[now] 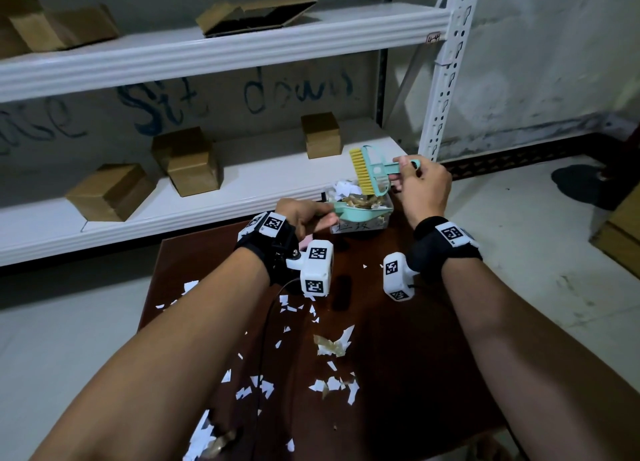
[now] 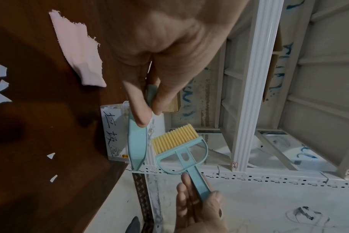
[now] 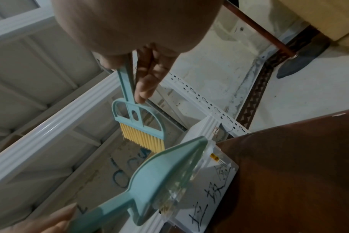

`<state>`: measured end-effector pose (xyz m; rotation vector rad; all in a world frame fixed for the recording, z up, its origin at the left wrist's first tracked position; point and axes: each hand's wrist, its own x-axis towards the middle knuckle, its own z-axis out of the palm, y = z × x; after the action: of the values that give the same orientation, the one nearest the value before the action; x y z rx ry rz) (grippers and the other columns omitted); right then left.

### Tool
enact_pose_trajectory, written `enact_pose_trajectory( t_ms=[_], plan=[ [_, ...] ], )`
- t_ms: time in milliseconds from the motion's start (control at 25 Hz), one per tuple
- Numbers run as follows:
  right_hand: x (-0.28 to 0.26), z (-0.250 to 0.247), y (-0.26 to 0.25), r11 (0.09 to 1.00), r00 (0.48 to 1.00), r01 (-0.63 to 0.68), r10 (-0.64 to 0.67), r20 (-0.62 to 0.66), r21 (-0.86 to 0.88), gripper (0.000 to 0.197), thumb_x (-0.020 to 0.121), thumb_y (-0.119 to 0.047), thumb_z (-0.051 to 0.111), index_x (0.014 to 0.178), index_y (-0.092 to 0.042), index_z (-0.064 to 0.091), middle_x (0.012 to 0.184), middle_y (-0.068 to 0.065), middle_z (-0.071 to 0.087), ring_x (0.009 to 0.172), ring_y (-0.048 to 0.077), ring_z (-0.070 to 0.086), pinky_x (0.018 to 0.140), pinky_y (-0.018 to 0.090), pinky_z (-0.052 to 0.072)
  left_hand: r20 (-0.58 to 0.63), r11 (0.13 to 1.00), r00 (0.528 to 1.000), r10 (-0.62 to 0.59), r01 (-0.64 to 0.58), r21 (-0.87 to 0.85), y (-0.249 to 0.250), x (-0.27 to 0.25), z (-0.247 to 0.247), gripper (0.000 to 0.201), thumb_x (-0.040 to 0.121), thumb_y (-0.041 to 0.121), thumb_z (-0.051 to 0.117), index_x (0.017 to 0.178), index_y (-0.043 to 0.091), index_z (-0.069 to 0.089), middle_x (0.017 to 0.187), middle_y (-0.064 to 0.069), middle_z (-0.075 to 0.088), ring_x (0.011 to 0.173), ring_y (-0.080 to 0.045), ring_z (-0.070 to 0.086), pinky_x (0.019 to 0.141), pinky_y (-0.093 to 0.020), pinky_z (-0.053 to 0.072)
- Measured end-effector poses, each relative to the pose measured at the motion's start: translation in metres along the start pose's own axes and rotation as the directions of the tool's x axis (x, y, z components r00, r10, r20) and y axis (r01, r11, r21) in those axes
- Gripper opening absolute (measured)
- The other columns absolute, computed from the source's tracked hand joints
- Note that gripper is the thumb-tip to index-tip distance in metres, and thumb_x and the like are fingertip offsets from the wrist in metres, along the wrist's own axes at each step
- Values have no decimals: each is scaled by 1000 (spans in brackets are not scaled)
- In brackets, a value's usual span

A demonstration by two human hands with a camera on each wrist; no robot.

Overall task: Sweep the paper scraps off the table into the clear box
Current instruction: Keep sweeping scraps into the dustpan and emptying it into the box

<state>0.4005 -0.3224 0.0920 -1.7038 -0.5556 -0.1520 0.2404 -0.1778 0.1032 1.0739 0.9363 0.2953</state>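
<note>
A clear box (image 1: pixel 360 226) with handwriting on its label stands at the far edge of the dark brown table (image 1: pixel 398 356), holding torn paper. My left hand (image 1: pixel 304 214) grips the handle of a teal dustpan (image 1: pixel 360 213), tipped over the box's rim. My right hand (image 1: pixel 420 187) holds the handle of a teal brush (image 1: pixel 372 169) with yellow bristles, above the box. The left wrist view shows the dustpan (image 2: pixel 136 141) edge-on against the box (image 2: pixel 114 130), the brush (image 2: pixel 181 151) beside it. White paper scraps (image 1: pixel 263 384) lie scattered over the table's near left.
A white metal shelf (image 1: pixel 207 197) stands behind the table, with several cardboard boxes (image 1: pixel 110 192) on it. Its upright post (image 1: pixel 446 65) rises just right of the clear box. Pale floor (image 1: pixel 540 259) lies to the right, with a wooden object (image 1: pixel 620 232) at the far right.
</note>
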Motion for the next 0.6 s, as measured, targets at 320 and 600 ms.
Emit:
enact_pose_trajectory(
  t_ms=[320, 600],
  plan=[
    [26, 10, -19, 926, 943, 299, -251, 217, -230, 19, 99, -21, 64, 109, -18, 79, 108, 10, 76, 99, 26, 69, 90, 35, 54, -2, 1000, 1000, 15, -15, 19, 7, -2, -1, 9, 93, -4, 62, 88, -12, 63, 73, -20, 68, 45, -21, 68, 41, -21, 54],
    [37, 38, 12, 898, 879, 252, -56, 474, -361, 12, 96, -13, 69, 95, -16, 80, 94, 10, 75, 93, 26, 70, 81, 27, 53, -5, 1000, 1000, 15, -15, 16, 9, 7, -4, 9, 94, -4, 60, 95, -13, 63, 89, -20, 66, 46, -20, 69, 43, -21, 54]
  ],
)
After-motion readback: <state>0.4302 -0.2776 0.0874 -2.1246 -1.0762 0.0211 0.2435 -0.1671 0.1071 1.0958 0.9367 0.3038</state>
